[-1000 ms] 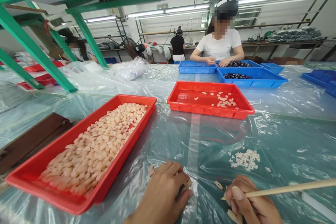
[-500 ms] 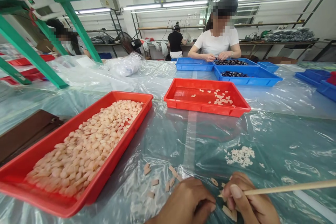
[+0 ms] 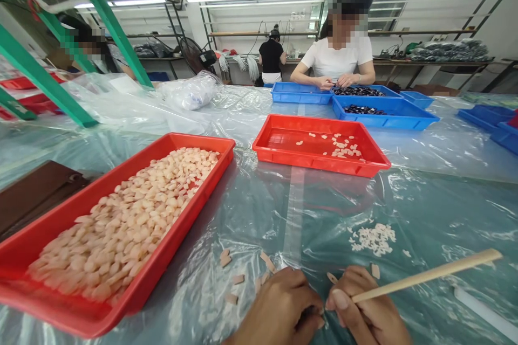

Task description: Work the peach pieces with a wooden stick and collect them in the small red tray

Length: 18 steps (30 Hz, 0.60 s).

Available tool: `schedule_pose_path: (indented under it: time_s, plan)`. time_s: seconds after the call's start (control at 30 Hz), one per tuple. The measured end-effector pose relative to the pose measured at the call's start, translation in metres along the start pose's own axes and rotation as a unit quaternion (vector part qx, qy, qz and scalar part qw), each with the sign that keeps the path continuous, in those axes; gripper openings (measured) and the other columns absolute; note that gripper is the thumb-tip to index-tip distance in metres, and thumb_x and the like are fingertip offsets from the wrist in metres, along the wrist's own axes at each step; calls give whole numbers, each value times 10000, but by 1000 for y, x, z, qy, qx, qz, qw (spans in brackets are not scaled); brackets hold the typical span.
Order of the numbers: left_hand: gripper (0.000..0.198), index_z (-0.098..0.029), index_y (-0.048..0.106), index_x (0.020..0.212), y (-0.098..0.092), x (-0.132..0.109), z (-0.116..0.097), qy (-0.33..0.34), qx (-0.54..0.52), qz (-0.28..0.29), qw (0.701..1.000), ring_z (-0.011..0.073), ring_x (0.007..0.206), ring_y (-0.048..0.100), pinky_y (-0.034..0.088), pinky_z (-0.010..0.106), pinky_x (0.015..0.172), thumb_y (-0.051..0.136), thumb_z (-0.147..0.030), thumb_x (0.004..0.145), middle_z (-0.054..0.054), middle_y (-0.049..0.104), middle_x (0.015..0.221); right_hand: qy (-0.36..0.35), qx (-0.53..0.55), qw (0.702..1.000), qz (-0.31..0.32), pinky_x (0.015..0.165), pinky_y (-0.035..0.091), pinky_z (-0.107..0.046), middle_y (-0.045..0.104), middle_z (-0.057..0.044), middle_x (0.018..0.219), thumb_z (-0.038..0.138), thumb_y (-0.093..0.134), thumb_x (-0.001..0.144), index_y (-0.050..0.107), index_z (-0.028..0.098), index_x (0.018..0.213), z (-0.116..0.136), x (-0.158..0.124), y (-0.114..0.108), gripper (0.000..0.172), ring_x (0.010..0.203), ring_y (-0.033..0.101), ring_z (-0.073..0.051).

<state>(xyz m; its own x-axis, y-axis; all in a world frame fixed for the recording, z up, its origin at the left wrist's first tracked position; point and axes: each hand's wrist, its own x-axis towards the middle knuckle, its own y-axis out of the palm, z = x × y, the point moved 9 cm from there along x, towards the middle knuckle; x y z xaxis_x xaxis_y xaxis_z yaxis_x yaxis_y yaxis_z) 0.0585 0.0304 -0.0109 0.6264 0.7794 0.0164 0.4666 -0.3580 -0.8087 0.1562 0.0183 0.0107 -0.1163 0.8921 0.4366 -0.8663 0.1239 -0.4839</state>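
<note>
My right hand (image 3: 366,310) grips a slim pale wooden stick (image 3: 429,276), which slants up to the right. Close beside it, my left hand (image 3: 283,304) is closed, fingers curled and thumb drawn in; whatever its fingertips hold is hidden. The two hands' fingertips nearly meet. Small flat tan pieces (image 3: 238,279) lie scattered left of my left hand, some partly covered by it. Another tan piece (image 3: 375,271) rests just beyond my right hand. Farther out is a small heap of whitish bits (image 3: 373,239).
A large red tray (image 3: 190,237) full of pale oval pieces stands on the left. Ahead is another red tray (image 3: 319,168) with few pieces. Beyond it, a person in white (image 3: 340,59) works at blue trays (image 3: 384,124). A brown case (image 3: 36,194) lies far left.
My right hand has shifted slightly left, toward my left hand, and the stick's far end has come into view. The pale pieces under my right hand are now out of sight.
</note>
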Motion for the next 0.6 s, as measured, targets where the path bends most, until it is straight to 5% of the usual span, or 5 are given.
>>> schedule_pose_path:
  time_s: [0.27,0.47,0.6]
  plan:
    - [57,-184,697,729,2,-1,-1,5,24,-6,1000,164,679,600,417,220,610,746,-156,723,10,651,737,-45,-89,990,101,558,397,-271,464,40,546,294,318,992,462,236,647,4,0,15,378,549,523,-153]
    - [63,-149,698,705,-3,-2,-1,2,31,-24,999,172,665,614,430,233,606,682,-111,753,35,652,706,-145,-156,969,122,681,391,-328,509,60,553,260,311,997,385,228,662,12,-7,25,345,525,521,-130]
    - [77,-169,730,767,-2,-1,-2,-4,31,3,1000,174,675,625,437,231,609,692,-104,748,34,666,721,-97,-86,989,68,683,386,-336,538,58,572,299,286,1009,420,240,701,10,-4,11,341,524,530,-139]
